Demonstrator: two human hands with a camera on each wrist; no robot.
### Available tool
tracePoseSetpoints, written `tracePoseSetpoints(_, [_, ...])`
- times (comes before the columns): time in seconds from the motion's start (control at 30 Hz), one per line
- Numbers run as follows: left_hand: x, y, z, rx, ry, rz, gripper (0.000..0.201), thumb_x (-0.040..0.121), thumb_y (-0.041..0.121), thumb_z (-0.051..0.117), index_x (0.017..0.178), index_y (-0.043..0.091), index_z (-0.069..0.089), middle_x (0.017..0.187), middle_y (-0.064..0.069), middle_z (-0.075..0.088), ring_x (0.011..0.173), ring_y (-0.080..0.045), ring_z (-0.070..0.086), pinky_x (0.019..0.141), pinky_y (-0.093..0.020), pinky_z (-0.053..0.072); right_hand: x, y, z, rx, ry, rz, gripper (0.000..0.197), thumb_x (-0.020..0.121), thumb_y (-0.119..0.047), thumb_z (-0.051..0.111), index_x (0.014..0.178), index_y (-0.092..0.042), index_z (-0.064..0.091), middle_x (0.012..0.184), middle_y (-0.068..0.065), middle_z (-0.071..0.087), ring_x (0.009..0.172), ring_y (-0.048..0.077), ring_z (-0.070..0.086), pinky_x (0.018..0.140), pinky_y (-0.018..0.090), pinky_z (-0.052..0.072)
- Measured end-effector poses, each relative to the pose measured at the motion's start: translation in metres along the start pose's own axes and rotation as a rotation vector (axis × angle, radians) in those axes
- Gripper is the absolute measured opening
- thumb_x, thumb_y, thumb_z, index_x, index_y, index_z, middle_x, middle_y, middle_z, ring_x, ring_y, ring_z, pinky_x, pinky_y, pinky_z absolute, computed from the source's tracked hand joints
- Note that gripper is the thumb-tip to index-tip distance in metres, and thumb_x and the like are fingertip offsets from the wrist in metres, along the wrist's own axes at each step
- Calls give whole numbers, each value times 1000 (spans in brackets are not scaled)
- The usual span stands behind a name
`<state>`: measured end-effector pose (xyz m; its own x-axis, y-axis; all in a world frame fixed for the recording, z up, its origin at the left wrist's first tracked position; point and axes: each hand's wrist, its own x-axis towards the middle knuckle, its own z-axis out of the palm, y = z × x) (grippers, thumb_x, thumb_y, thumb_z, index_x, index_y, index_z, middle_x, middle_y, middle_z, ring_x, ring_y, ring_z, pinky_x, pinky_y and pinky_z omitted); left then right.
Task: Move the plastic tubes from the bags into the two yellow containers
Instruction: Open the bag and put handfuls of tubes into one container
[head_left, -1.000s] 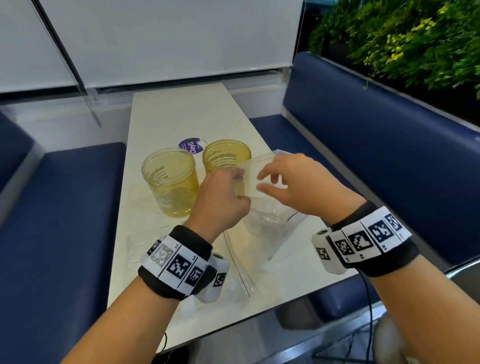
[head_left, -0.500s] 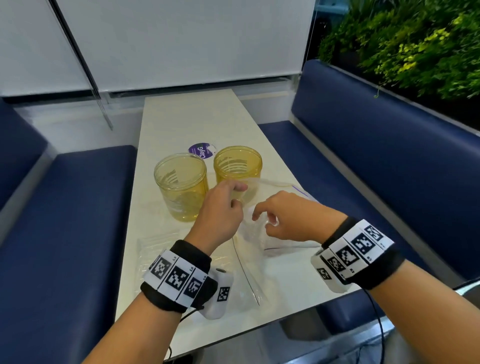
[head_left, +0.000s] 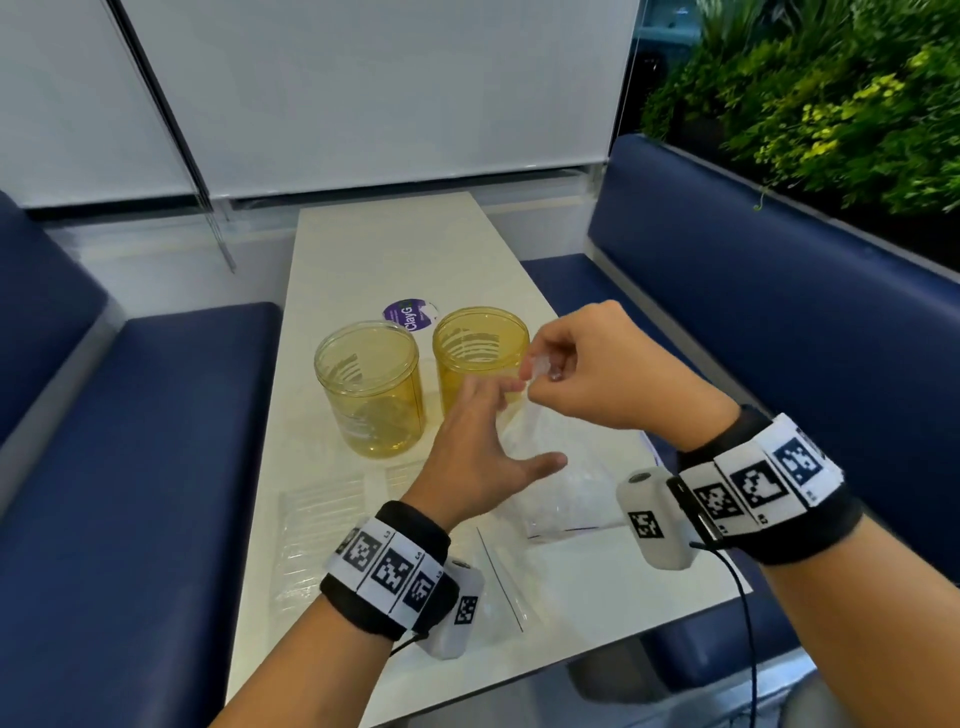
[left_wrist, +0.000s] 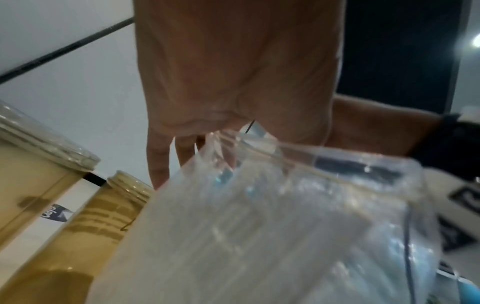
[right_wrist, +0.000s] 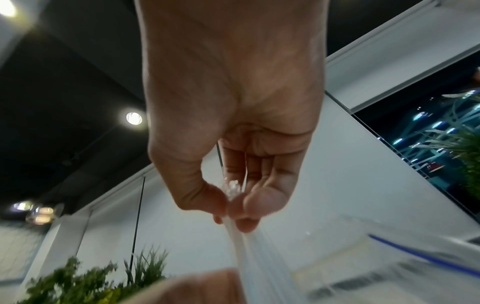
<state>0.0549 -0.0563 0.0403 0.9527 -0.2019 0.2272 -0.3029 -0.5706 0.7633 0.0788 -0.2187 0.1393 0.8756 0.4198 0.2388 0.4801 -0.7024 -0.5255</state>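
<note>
The right hand (head_left: 597, 374) pinches the upper edge of a clear plastic bag (head_left: 550, 467) between thumb and fingers (right_wrist: 249, 207), just beside the right yellow container (head_left: 480, 353). The bag hangs down to the counter (head_left: 395, 249), long axis roughly vertical. The left hand (head_left: 478, 457) has fingers straight and spread against the bag. Plastic tubes inside appear blurred. The left yellow container (head_left: 369, 384) stands upright. Another tube bag (head_left: 317, 530) lies flat near the left wrist.
</note>
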Motion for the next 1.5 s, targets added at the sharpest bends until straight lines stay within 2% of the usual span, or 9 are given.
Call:
tracePoseSetpoints(0.1, [7, 1, 12, -33, 101, 32, 44, 90, 42, 73, 124, 22, 55, 108, 7, 46, 94, -4, 42, 79, -10, 38, 4, -6, -4, 110, 63, -51, 5, 79, -17, 70, 80, -18, 75, 64, -2, 67, 52, 3, 53, 53, 15, 46])
tracePoseSetpoints(0.3, [22, -11, 26, -73, 140, 21, 31, 104, 45, 46, 113, 16, 51, 106, -11, 56, 96, -25, 55, 84, -52, 51, 19, 3, 16, 336, 122, -11, 24, 87, -24, 72, 110, -19, 65, 70, 2, 58, 55, 1, 48, 59, 18, 46])
tracePoseSetpoints(0.47, [22, -15, 20, -95, 135, 38, 29, 105, 21, 47, 134, 21, 51, 120, -2, 61, 110, -15, 60, 92, -43, 55, 19, 13, 36, -50, -15, 18, 54, 80, -71, 60, 110, -27, 52, 68, -10, 55, 61, 6, 55, 57, 28, 45])
tracePoseSetpoints(0.67, [11, -7, 4, -91, 152, -65, 34, 93, 32, 71, 117, 21, 51, 102, 5, 49, 87, -10, 50, 75, -20, 45, 27, 1, 37, -209, 17, -65, 37, 102, -44, 48, 71, -25, 38, 61, -10, 44, 54, 8, 43, 55, 29, 34])
tracePoseSetpoints(0.9, [-7, -32, -14, -60, 210, -199, 63, 66, 31, 94, 116, 30, 54, 108, 6, 51, 88, -6, 56, 75, -8, 43, 56, -12, -41, 208, 261, -175, 39, 103, -34, 51, 69, -14, 52, 57, -1, 45, 46, 6, 41, 46, 16, 33])
tracePoseSetpoints(0.97, [-14, -41, -15, -49, 225, -224, 63, 66, 26, 95, 115, 29, 55, 109, 6, 52, 88, -6, 56, 75, -5, 42, 72, -6, -59, 295, 361, -215, 41, 103, -36, 51, 80, -2, 58, 62, 7, 47, 53, 12, 43, 50, 28, 36])
tracePoseSetpoints(1.2, [-30, -59, -19, -105, 339, -301, 49, 83, 5, 80, 108, 38, 54, 114, -1, 58, 93, -3, 62, 80, -7, 48, 135, 51, -20, 169, 433, -82, 45, 99, -50, 49, 87, -8, 60, 61, -4, 51, 54, 14, 47, 52, 33, 37])
tracePoseSetpoints(1.33, [-27, -56, -25, -227, 353, -284, 49, 90, -9, 61, 113, 34, 58, 115, 0, 56, 102, -14, 64, 88, -44, 61, 149, 77, 37, -26, 226, 55, 36, 99, -51, 52, 94, -15, 59, 77, 4, 62, 68, 23, 56, 62, 30, 40])
tracePoseSetpoints(1.5, [-19, -43, -30, -354, 294, -310, 52, 97, -12, 39, 120, 30, 58, 127, -7, 51, 109, -22, 66, 79, -34, 64, 158, 98, 77, -59, 75, 168, 36, 92, -55, 60, 92, -19, 59, 81, 3, 65, 79, 27, 67, 65, 33, 50])
